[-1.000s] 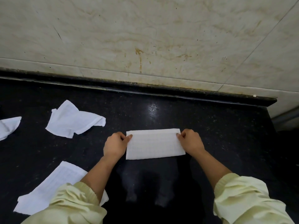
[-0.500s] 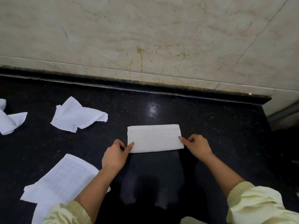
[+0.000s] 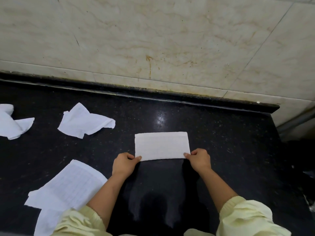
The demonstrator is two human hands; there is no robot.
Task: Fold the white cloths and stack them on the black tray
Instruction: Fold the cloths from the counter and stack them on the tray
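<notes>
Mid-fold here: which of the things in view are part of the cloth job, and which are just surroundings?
Part of the job:
- folded cloth, near corners pinched by left hand and right hand
- crumpled cloth
- crumpled cloth at left edge
- flat cloth at near left

Just surroundings:
- black counter
- marble wall

No black tray is in view.

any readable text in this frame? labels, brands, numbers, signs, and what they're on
None: no words, labels, numbers or signs are readable.
Folded white cloth: only a faint woven grid, no print.
Flat cloth and crumpled cloths: the same grid lines, no text.
Marble wall: veins and rust-coloured stains, no lettering.
Black counter: speckles and a light glare only.
</notes>
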